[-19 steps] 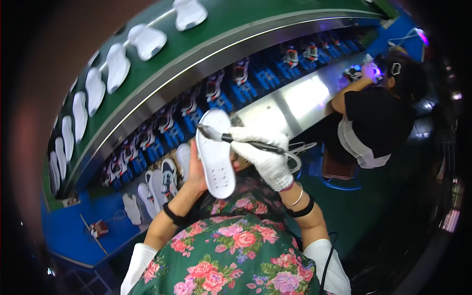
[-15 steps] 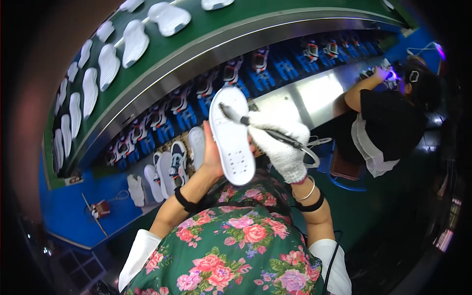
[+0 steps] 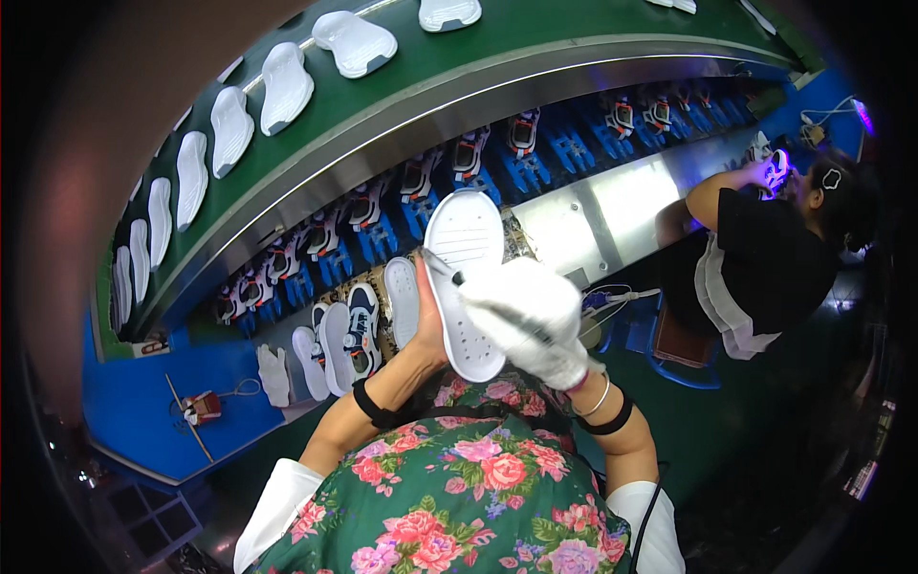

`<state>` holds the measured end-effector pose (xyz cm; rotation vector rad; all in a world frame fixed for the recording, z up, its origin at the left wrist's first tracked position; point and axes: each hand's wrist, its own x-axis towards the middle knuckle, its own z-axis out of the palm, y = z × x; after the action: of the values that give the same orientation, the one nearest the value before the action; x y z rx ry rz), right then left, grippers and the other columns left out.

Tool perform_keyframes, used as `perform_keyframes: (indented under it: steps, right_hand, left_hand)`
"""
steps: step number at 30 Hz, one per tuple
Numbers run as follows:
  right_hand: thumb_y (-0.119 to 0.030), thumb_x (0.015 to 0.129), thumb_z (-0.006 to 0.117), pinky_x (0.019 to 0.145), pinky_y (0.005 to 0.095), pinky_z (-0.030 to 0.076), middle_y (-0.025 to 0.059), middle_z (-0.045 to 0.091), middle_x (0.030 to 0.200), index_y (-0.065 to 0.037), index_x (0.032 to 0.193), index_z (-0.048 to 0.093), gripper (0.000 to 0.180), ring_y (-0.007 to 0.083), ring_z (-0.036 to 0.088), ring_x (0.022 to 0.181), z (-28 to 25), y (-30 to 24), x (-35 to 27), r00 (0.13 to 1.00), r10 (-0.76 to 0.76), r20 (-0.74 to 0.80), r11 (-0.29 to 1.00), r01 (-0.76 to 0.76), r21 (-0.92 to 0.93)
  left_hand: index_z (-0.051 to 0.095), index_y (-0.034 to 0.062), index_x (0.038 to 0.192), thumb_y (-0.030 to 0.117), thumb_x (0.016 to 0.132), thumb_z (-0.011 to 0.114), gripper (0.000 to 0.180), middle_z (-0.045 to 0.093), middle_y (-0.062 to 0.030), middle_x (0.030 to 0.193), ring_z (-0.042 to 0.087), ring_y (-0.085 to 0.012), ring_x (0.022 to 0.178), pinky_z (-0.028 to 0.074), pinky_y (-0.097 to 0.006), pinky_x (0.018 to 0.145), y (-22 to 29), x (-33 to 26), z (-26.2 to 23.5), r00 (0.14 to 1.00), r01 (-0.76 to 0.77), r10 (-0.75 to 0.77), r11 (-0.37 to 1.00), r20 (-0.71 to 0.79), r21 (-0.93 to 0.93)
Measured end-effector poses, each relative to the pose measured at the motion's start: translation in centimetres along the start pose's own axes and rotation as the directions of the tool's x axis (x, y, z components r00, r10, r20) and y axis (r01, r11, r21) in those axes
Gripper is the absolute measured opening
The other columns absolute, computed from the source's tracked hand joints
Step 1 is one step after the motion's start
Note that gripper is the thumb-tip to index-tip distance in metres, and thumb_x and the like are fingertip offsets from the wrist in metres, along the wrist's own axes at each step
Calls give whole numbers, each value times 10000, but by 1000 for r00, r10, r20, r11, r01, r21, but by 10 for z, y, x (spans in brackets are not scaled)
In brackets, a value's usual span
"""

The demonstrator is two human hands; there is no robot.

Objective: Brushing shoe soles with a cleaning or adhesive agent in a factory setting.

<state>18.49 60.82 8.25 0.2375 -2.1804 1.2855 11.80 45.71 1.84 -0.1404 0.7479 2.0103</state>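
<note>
My left hand (image 3: 427, 328) holds a white shoe sole (image 3: 463, 277) upright from its left edge, the sole's inner face turned toward me. My right hand (image 3: 531, 319), in a white glove, grips a thin dark brush (image 3: 442, 269) whose tip rests on the sole's upper left part. Both hands are raised in front of my flowered apron, above the workbench.
Shoes and white soles (image 3: 337, 342) lie on the bench by my left arm. Blue racks (image 3: 430, 187) hold several shoes behind it. A green conveyor belt (image 3: 421, 72) carries white soles. A seated person (image 3: 755, 258) works at the right. A white glove (image 3: 274, 373) lies on the bench.
The sole and both hands now sit lower and nearer to me. The brush tip has shifted to the sole's upper left part. The view has tilted, showing more of the belt.
</note>
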Motion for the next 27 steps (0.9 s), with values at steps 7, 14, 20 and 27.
perform_keyframes:
  steps: [7, 14, 20, 27]
  right_hand:
    - [-70, 784, 740, 865, 415, 552, 125, 729, 1084, -75, 1110, 750, 327, 315, 689, 995, 21, 9, -6, 995, -81, 55, 989, 87, -122]
    - [-43, 774, 763, 785, 383, 568, 145, 728, 1076, -43, 1063, 749, 290, 291, 699, 866, 4, 15, -8, 997, 72, -41, 996, -70, 49]
    - [-54, 768, 774, 766, 365, 570, 115, 758, 962, -62, 953, 769, 186, 268, 723, 841, 4, 2, -12, 996, -19, 84, 990, 7, 144]
    - [-36, 788, 753, 821, 375, 568, 109, 750, 1020, -61, 1091, 749, 303, 305, 708, 878, 6, 1, -20, 987, -110, 115, 992, 116, -45]
  left_hand:
    - [396, 94, 1508, 851, 901, 247, 983, 554, -150, 1421, 569, -318, 1280, 441, -457, 1114, 2, -2, -16, 996, 19, -12, 997, -94, 70]
    - [428, 72, 1474, 902, 852, 246, 1053, 643, -181, 1249, 682, -310, 1055, 571, -444, 913, 7, 8, -24, 992, 83, -63, 979, 107, -188]
    - [411, 87, 1491, 887, 866, 269, 1025, 625, -159, 1292, 655, -305, 1121, 527, -455, 998, 7, 12, -52, 993, -24, 40, 990, 112, -136]
    - [491, 56, 1384, 941, 812, 255, 1080, 657, -208, 1074, 676, -298, 928, 573, -428, 823, 14, 21, -42, 982, 72, -50, 990, 180, -118]
